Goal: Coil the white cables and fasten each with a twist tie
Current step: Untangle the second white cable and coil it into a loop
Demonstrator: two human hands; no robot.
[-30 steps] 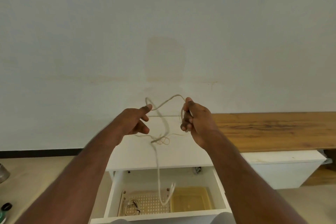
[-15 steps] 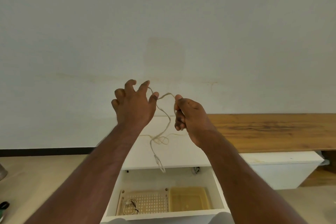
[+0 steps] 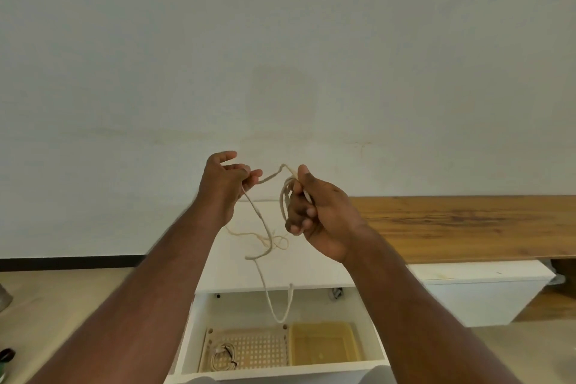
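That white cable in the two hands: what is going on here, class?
A person is coiling a white cable in mid-air above an open drawer. The right hand grips the loops gathered so far; the left hand pinches the strand feeding them. The loose tail hangs down towards the drawer. No tie is on it yet. Another bundled cable lies in the perforated tray, beside a yellow tray.
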